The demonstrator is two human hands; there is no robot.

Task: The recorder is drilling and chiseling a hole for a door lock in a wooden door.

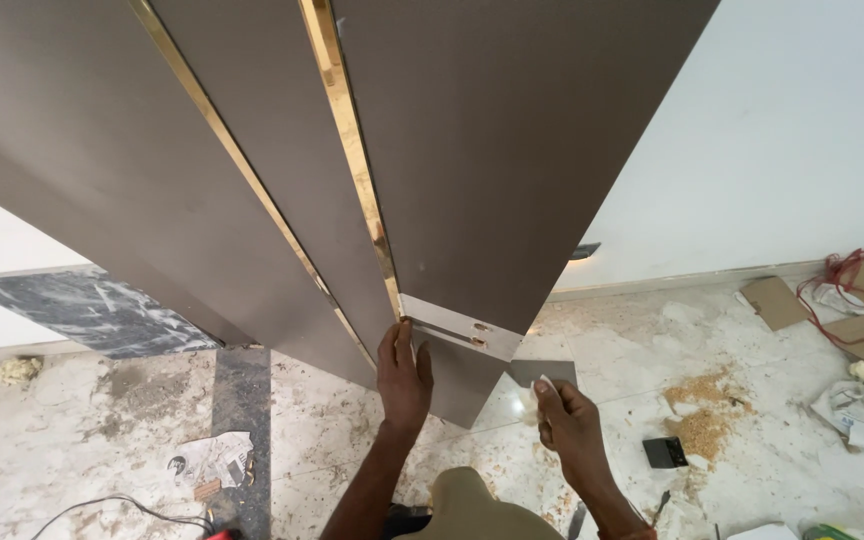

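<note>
White wall [802, 130], pale marble floor [612, 350] with scattered sawdust [704, 410], cardboard scraps [774, 300] and crumpled paper [210, 462].

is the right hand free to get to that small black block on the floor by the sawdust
Probably yes: the right hand hangs in open air just left of the black block, nothing between them, though it already holds a small white wad.

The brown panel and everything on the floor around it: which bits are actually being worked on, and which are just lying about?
In use:
brown panel
gold strip
pale metal plate, touched by the left hand
white wad, pinched in the right hand

Lying about:
sawdust pile
small black block
cardboard pieces
red cord
crumpled paper
</note>
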